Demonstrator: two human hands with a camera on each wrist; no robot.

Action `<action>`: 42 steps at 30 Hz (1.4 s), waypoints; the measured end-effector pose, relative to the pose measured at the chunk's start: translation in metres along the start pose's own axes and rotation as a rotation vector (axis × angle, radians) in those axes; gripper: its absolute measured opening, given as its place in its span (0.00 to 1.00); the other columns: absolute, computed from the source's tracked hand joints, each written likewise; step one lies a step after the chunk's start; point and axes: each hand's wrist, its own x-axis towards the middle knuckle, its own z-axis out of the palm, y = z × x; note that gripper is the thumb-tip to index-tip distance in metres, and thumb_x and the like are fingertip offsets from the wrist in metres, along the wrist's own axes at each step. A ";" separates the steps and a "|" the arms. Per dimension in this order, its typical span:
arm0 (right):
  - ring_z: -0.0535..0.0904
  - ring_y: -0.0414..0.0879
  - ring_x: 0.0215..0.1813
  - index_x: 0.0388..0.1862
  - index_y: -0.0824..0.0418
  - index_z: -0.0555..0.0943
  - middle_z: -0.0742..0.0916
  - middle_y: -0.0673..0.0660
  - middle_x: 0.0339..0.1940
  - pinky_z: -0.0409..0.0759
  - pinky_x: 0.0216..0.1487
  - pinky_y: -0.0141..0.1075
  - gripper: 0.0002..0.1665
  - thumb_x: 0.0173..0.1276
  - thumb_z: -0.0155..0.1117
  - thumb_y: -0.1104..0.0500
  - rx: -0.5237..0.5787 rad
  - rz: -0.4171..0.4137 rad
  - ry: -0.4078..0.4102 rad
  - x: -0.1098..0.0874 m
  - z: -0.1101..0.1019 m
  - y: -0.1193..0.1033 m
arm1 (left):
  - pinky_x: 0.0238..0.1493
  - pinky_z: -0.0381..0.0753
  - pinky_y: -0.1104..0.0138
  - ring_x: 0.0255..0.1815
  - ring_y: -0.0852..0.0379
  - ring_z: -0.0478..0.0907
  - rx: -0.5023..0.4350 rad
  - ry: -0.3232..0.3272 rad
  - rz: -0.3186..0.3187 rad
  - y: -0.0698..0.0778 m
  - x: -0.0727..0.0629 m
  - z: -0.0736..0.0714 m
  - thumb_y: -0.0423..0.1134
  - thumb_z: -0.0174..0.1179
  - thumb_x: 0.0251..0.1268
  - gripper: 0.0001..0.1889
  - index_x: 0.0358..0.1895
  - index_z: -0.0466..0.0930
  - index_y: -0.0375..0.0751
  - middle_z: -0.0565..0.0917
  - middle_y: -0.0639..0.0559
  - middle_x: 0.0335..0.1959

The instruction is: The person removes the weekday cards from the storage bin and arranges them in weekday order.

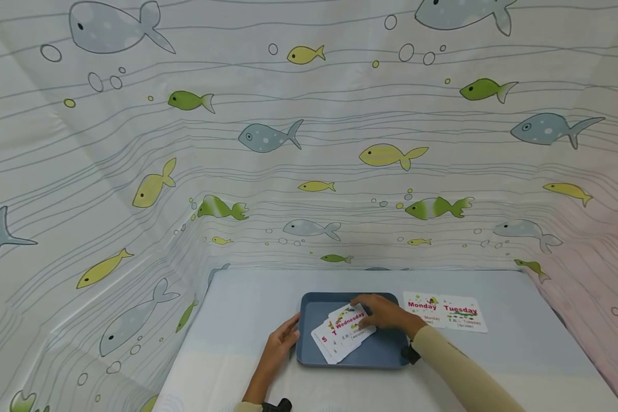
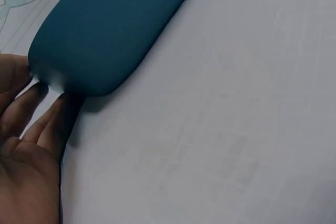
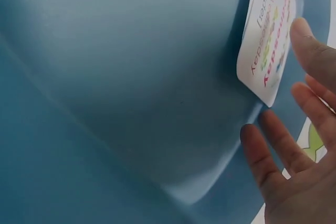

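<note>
A blue tray (image 1: 386, 346) lies before me with several white word cards fanned out on its left half. On top is the Wednesday card (image 1: 354, 324), printed in red. My right hand (image 1: 386, 313) reaches over the tray from the right. Its thumb lies close to the edge of the Wednesday card (image 3: 262, 51) in the right wrist view, and its other fingers (image 3: 257, 153) spread past the card's corner. At the tray's left side is my left hand (image 1: 279, 348), fingertips against the rim. The left wrist view shows its fingers (image 2: 50, 129) at the tray's corner (image 2: 100, 72).
Right of the tray, a Monday card (image 1: 422, 306) and a Tuesday card (image 1: 462, 313) lie side by side on the pale table (image 1: 520, 355). A fish-patterned curtain (image 1: 340, 212) stands behind the table and along both sides.
</note>
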 end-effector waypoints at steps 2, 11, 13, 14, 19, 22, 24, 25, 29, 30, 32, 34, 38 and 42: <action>0.71 0.58 0.73 0.64 0.56 0.78 0.80 0.57 0.68 0.70 0.71 0.56 0.32 0.61 0.75 0.55 -0.006 0.000 -0.002 0.002 0.002 0.001 | 0.64 0.69 0.81 0.77 0.40 0.61 -0.008 0.002 -0.015 0.002 -0.001 0.001 0.42 0.57 0.75 0.28 0.74 0.66 0.40 0.67 0.41 0.75; 0.71 0.59 0.72 0.64 0.56 0.78 0.79 0.58 0.68 0.69 0.71 0.58 0.33 0.60 0.76 0.53 -0.021 0.030 0.004 0.000 0.003 0.000 | 0.63 0.70 0.80 0.76 0.37 0.62 0.005 0.009 0.015 0.004 -0.003 0.003 0.40 0.56 0.75 0.27 0.73 0.66 0.36 0.67 0.37 0.74; 0.71 0.59 0.72 0.64 0.56 0.78 0.79 0.58 0.68 0.69 0.71 0.59 0.33 0.60 0.76 0.53 -0.023 0.039 0.007 -0.001 0.003 0.000 | 0.62 0.70 0.81 0.75 0.36 0.62 0.015 0.010 0.030 0.004 -0.003 0.004 0.40 0.56 0.75 0.27 0.73 0.66 0.36 0.67 0.36 0.74; 0.71 0.60 0.72 0.64 0.56 0.78 0.79 0.58 0.68 0.68 0.71 0.59 0.33 0.60 0.76 0.53 -0.024 0.041 0.008 -0.001 0.003 0.000 | 0.62 0.70 0.81 0.76 0.36 0.62 0.015 0.010 0.032 0.004 -0.003 0.004 0.40 0.56 0.75 0.27 0.73 0.66 0.36 0.67 0.36 0.74; 0.71 0.60 0.71 0.64 0.56 0.78 0.79 0.58 0.68 0.68 0.71 0.60 0.33 0.60 0.76 0.53 -0.032 0.040 0.005 -0.002 0.005 0.000 | 0.66 0.71 0.77 0.76 0.39 0.62 0.010 0.008 -0.003 0.003 -0.002 0.005 0.41 0.55 0.76 0.27 0.73 0.66 0.39 0.67 0.39 0.75; 0.72 0.58 0.69 0.65 0.56 0.78 0.79 0.57 0.68 0.69 0.70 0.59 0.34 0.60 0.76 0.53 -0.030 0.045 0.003 -0.003 0.007 0.000 | 0.69 0.70 0.70 0.77 0.41 0.62 0.007 0.006 -0.024 0.001 -0.002 0.004 0.42 0.56 0.75 0.27 0.74 0.66 0.40 0.67 0.40 0.75; 0.72 0.57 0.67 0.64 0.57 0.78 0.79 0.57 0.68 0.70 0.69 0.58 0.34 0.60 0.76 0.53 -0.022 0.045 0.004 -0.003 0.008 -0.001 | 0.71 0.70 0.67 0.77 0.41 0.62 -0.004 0.006 -0.030 0.000 -0.002 0.004 0.42 0.56 0.75 0.27 0.74 0.66 0.41 0.67 0.41 0.75; 0.73 0.56 0.66 0.64 0.57 0.78 0.79 0.57 0.67 0.71 0.69 0.58 0.34 0.59 0.77 0.53 -0.019 0.044 0.005 -0.004 0.008 -0.001 | 0.71 0.70 0.66 0.77 0.41 0.62 -0.006 0.003 -0.028 -0.001 -0.002 0.003 0.42 0.56 0.75 0.27 0.74 0.66 0.41 0.67 0.41 0.76; 0.73 0.53 0.63 0.64 0.57 0.78 0.80 0.56 0.67 0.73 0.67 0.56 0.34 0.59 0.77 0.53 -0.034 0.028 0.004 -0.004 0.009 -0.001 | 0.70 0.70 0.68 0.77 0.41 0.62 -0.014 -0.003 -0.022 -0.002 -0.002 0.003 0.42 0.56 0.75 0.27 0.74 0.66 0.42 0.66 0.42 0.76; 0.73 0.52 0.63 0.64 0.56 0.78 0.80 0.56 0.67 0.73 0.67 0.55 0.34 0.59 0.77 0.53 -0.038 0.026 0.003 -0.003 0.009 -0.001 | 0.69 0.70 0.70 0.77 0.41 0.62 -0.012 -0.003 -0.023 -0.002 -0.002 0.002 0.42 0.56 0.75 0.27 0.74 0.66 0.42 0.66 0.42 0.76; 0.73 0.50 0.61 0.65 0.55 0.78 0.80 0.55 0.67 0.75 0.65 0.53 0.35 0.58 0.77 0.53 -0.046 0.025 0.002 -0.003 0.009 -0.001 | 0.68 0.70 0.73 0.77 0.41 0.62 -0.007 -0.002 -0.019 -0.001 -0.002 0.002 0.42 0.55 0.76 0.27 0.74 0.66 0.41 0.66 0.41 0.76; 0.72 0.48 0.58 0.65 0.54 0.78 0.80 0.54 0.67 0.76 0.63 0.51 0.36 0.58 0.78 0.52 -0.051 0.033 -0.003 -0.002 0.009 -0.001 | 0.67 0.70 0.76 0.77 0.41 0.62 -0.002 0.002 -0.012 0.000 -0.002 0.002 0.42 0.55 0.76 0.27 0.74 0.66 0.41 0.67 0.41 0.75; 0.71 0.47 0.55 0.65 0.54 0.78 0.80 0.54 0.67 0.76 0.59 0.48 0.36 0.57 0.78 0.53 -0.054 0.018 -0.005 -0.002 0.008 -0.002 | 0.65 0.70 0.79 0.76 0.39 0.63 0.012 0.012 0.003 0.002 -0.002 0.002 0.41 0.55 0.76 0.27 0.73 0.66 0.38 0.68 0.39 0.75; 0.71 0.48 0.57 0.65 0.55 0.78 0.80 0.55 0.68 0.75 0.61 0.49 0.36 0.57 0.78 0.53 -0.094 -0.032 -0.014 -0.001 0.007 -0.003 | 0.64 0.70 0.80 0.76 0.39 0.63 0.022 0.021 -0.001 0.002 0.000 0.002 0.41 0.56 0.75 0.27 0.73 0.67 0.38 0.68 0.39 0.74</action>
